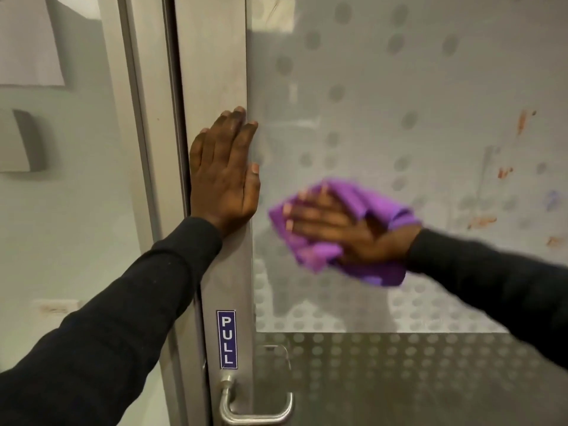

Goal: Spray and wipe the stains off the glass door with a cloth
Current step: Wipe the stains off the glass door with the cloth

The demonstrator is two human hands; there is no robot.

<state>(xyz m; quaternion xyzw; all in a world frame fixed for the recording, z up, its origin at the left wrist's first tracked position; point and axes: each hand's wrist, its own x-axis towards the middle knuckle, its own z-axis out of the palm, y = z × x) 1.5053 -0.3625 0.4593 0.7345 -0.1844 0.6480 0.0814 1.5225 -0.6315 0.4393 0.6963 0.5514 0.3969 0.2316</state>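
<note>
The glass door (399,87) fills the right of the view, frosted with a pattern of grey dots. Orange-red stains (481,221) streak its right side, and a faint blue smear (553,199) sits near the edge. My right hand (344,229) presses a crumpled purple cloth (368,272) flat against the glass at mid height, left of the stains; it is blurred. My left hand (224,173) lies flat, fingers up, on the metal door frame (212,56). No spray bottle is in view.
A blue PULL label (226,339) is stuck on the frame, above a metal lever handle (255,410). A white wall with a paper sheet (27,41) and a grey wall box (21,139) lies to the left.
</note>
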